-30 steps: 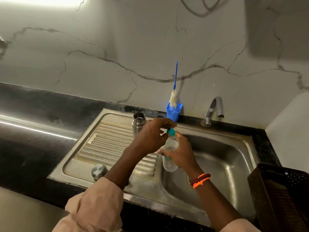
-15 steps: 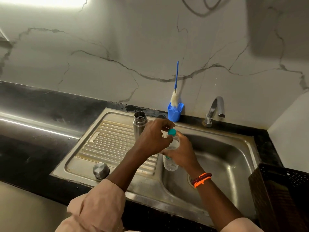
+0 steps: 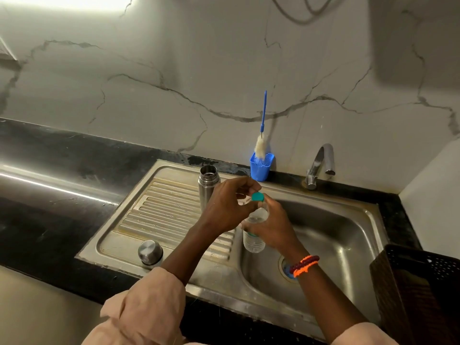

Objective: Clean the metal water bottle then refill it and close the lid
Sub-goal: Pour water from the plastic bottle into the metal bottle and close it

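From the head camera, both hands meet over the inner edge of a steel sink (image 3: 348,210). The right hand (image 3: 271,226) is wrapped around a small clear plastic bottle (image 3: 254,241), holding it upright above the basin, with some water visible inside it. The left hand (image 3: 227,205) is just above and to the left of it, its fingertips pinching the teal cap (image 3: 258,196) at the bottle's top; whether the cap is seated on the neck or lifted just off it cannot be told. Just behind and to the left of the left hand stands the metal bottle (image 3: 208,188), upright and with its mouth open, on the ribbed draining board (image 3: 169,212). Its rounded metal lid (image 3: 150,252) sits well to the left of the left forearm, near the front edge of the board. Beyond the hands, a blue cup (image 3: 260,168) against the wall holds a bottle brush (image 3: 261,135) with a blue handle, bristles down. The tap (image 3: 319,165) is behind and to the right of the right hand. A dark perforated basket (image 3: 418,290) stands at the far right, beside the right forearm, whose wrist wears orange and dark red bands (image 3: 304,265).
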